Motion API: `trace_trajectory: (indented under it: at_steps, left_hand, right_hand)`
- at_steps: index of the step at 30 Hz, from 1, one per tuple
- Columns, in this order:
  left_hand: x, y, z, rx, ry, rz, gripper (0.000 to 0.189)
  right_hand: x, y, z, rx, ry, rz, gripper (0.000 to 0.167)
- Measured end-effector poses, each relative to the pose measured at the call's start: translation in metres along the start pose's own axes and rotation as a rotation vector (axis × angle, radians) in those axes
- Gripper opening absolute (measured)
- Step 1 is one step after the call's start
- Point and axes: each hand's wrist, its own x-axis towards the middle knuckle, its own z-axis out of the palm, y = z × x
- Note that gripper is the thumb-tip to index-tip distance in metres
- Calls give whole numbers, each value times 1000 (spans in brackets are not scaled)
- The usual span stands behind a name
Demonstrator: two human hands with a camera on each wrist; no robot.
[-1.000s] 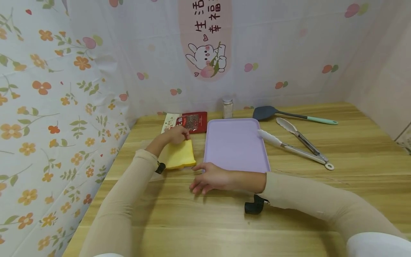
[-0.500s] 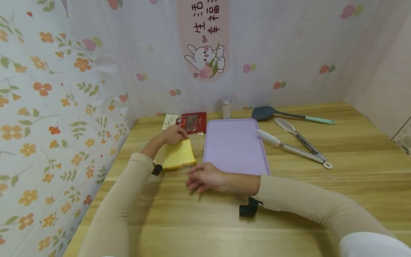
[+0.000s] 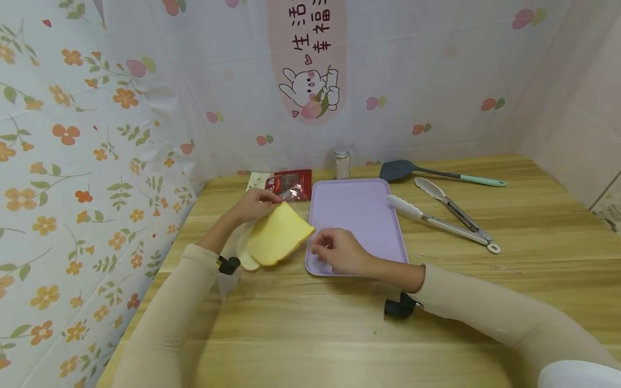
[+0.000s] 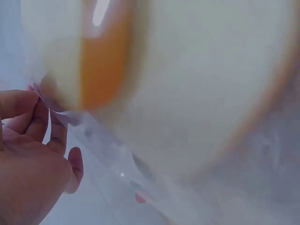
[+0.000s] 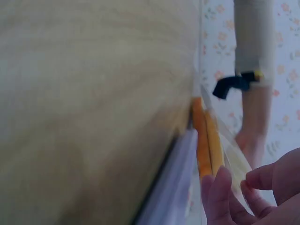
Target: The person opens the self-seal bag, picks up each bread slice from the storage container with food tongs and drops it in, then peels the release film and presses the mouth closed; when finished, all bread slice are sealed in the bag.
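My left hand (image 3: pixel 252 206) pinches the edge of a clear plastic bag (image 4: pixel 108 150) between thumb and fingers. Inside the bag are bread slices: a yellow slice (image 3: pixel 281 237) tilts up on top, and a paler slice (image 3: pixel 247 261) shows under its lower left side. Their orange crust edges (image 5: pixel 206 140) stand side by side in the right wrist view. My right hand (image 3: pixel 342 250) is over the lower left part of a lilac tray (image 3: pixel 356 202), close to the yellow slice's right corner. Its thumb and fingertips pinch the bag's film in the right wrist view.
Behind my left hand lies a red spice packet (image 3: pixel 293 186) on a pale one. A small glass jar (image 3: pixel 342 164) stands behind the tray. To the right are a dark spatula (image 3: pixel 400 171) and white-tipped tongs (image 3: pixel 456 210), one tip overlapping the tray's edge.
The bread slices have come up and tilted toward the tray, uncovering the paler slice. My right hand has moved right and up over the tray, its open fingers now closed in a pinch.
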Motion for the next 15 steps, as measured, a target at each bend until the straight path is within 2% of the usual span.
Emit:
trace_trajectory:
  at_steps: [7, 11, 15]
  left_hand:
    - [-19, 13, -1, -268, 75, -11, 29]
    - [-28, 25, 1, -378, 149, 81, 28]
    - [-39, 42, 3, -514, 204, 226, 29]
  right_hand:
    - [-3, -10, -35, -162, 115, -182, 9]
    - [-6, -24, -57, -267, 144, -261, 5]
    - [-11, -42, -81, -358, 112, -334, 5]
